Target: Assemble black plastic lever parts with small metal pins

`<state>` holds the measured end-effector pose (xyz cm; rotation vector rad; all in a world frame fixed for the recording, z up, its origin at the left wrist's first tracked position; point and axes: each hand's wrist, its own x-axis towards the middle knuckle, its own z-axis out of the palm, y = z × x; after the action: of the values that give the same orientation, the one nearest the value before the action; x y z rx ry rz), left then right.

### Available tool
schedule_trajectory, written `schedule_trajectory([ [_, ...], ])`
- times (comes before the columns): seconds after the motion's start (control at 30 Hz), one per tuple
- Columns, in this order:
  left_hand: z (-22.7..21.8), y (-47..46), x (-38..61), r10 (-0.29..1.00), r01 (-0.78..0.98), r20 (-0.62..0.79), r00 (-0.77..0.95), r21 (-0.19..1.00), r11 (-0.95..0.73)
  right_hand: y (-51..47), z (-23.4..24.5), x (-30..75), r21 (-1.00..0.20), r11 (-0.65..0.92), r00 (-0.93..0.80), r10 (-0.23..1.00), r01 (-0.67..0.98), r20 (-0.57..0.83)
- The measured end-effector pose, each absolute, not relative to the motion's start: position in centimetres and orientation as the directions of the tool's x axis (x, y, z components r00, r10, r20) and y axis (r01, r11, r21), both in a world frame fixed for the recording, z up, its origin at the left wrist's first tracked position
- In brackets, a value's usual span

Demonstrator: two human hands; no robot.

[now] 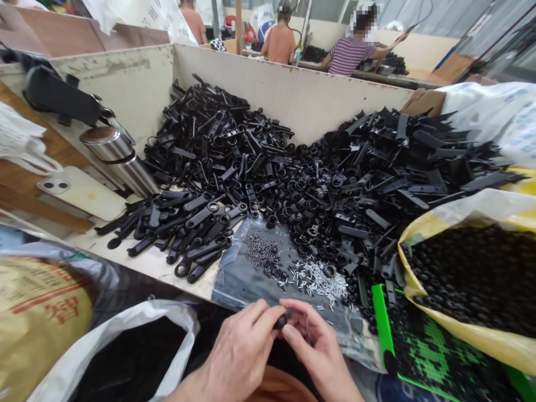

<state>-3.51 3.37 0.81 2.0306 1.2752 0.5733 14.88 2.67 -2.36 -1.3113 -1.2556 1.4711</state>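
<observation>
My left hand pinches a small black round part at its fingertips, just in front of the bench edge. Close against it is my right hand, its fingers curled and its thumb near the same part. Something thin and dark shows between the right fingers, too small to name. Beyond my hands, short silver pins and small dark grey pieces lie in loose piles on a dark mat.
Long black plastic handles lie left of the mat, below a steel flask and a phone. Mounded black parts reach the back board. A yellow sack and green tray stand right; a white sack left.
</observation>
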Motion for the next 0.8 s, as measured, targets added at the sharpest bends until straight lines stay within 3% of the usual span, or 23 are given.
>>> schedule_trajectory([
  [0.07,0.8,3.5,-3.8,0.902,0.67,0.076,0.425,0.643,-0.37,3.4,-2.0,14.3,-0.957,-0.288,-0.148,0.949,-0.041,-0.279],
  [0.13,0.7,3.5,-4.1,0.922,0.649,0.036,0.385,0.7,-0.299,4.3,-1.9,14.0,-0.951,-0.305,-0.123,0.947,-0.055,-0.296],
  [0.23,0.1,3.6,-4.7,0.932,0.529,-0.268,0.243,0.842,0.104,5.5,-2.2,13.7,-0.954,-0.301,-0.184,0.937,0.007,-0.297],
  [0.3,-0.4,3.7,-5.1,0.86,0.428,-0.471,0.199,0.831,0.356,6.0,-2.2,13.6,-0.961,-0.267,-0.286,0.918,0.067,-0.274],
  [0.4,-1.0,3.7,-5.1,0.741,0.262,-0.606,0.291,0.795,0.547,6.6,-1.8,13.6,-0.97,-0.119,-0.387,0.901,0.213,-0.196],
  [0.57,-0.6,3.5,-4.7,0.676,0.228,-0.695,0.247,0.719,0.656,7.4,-0.7,13.7,-0.913,0.138,-0.494,0.866,0.384,-0.077],
  [0.8,0.3,3.5,-4.8,0.617,0.112,-0.719,0.32,0.675,0.729,7.8,-0.8,14.2,-0.912,0.116,-0.558,0.819,0.392,-0.135],
])
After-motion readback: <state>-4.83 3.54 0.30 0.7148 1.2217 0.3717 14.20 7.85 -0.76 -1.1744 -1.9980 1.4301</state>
